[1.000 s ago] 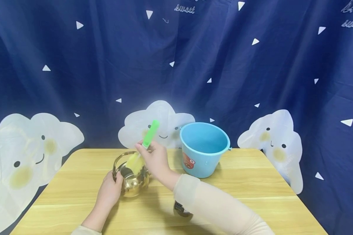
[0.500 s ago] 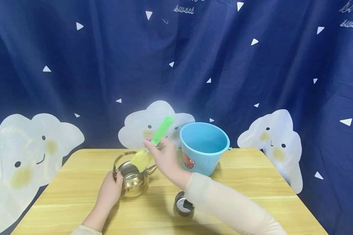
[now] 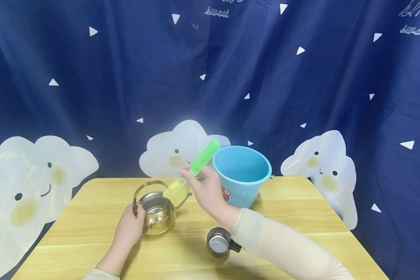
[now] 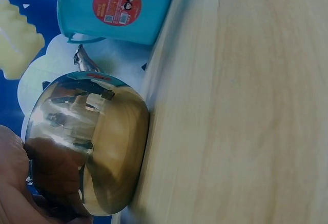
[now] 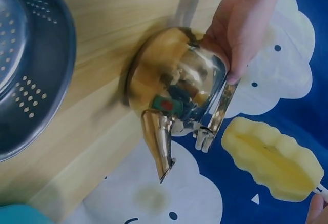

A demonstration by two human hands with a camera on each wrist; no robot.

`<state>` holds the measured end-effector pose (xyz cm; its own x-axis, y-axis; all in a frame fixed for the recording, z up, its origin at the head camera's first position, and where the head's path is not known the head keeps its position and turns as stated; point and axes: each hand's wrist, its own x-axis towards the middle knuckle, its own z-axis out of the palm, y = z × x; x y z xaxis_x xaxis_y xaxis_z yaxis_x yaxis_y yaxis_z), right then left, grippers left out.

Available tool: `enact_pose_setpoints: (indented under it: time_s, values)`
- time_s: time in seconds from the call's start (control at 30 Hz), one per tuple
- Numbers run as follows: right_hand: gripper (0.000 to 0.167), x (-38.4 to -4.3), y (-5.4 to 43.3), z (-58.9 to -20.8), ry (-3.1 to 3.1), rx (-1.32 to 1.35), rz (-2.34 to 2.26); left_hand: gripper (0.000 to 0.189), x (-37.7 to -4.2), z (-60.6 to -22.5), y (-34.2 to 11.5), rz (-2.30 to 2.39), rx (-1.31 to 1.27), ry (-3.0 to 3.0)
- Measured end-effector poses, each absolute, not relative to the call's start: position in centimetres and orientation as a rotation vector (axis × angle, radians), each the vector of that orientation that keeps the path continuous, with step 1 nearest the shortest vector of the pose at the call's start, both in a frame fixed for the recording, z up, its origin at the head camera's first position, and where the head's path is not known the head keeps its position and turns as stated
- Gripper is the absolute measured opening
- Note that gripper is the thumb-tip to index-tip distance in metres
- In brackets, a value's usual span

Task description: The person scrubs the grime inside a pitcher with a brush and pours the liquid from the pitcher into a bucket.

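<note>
Pinching a green-handled sponge brush [image 3: 204,158], the right hand [image 3: 210,190] holds it clear of the open teapot [image 3: 158,223], spout side; the left hand [image 3: 129,227] grips the teapot's handle. Judging by this, brush work is the step—moving on calls for a steady teapot. Outward: blue bucket [image 3: 243,194], perforated metal strainer [image 3: 218,244].

A cloud-print curtain [image 3: 161,77] behind a wood-grained table [image 3: 91,217] suggests a staged set.
</note>
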<state>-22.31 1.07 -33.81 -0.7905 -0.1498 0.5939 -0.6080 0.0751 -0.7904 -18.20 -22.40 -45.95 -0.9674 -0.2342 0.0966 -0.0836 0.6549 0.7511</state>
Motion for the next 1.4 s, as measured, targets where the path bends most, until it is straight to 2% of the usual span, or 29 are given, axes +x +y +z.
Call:
enact_pose_setpoints:
  time_s: [0.43,0.8,1.17,1.4]
  values:
    - [0.007,-21.7,5.0,-34.3,-2.017,0.632,1.762,0.058,-18.1,-45.8,-22.3,-1.213,0.254,-2.669]
    - [0.010,-21.8,9.2,-35.4,-1.892,0.737,1.906,0.060,-18.0,-46.0,-22.4,-1.192,0.255,-2.686]
    - [0.004,-21.5,12.3,-34.9,-1.885,0.618,1.783,0.063,-18.0,-45.7,-22.3,-1.203,0.272,-2.680]
    - [0.006,-22.5,14.6,-36.8,-1.854,0.471,1.778,0.057,-17.9,-45.7,-22.3,-1.203,0.277,-2.691]
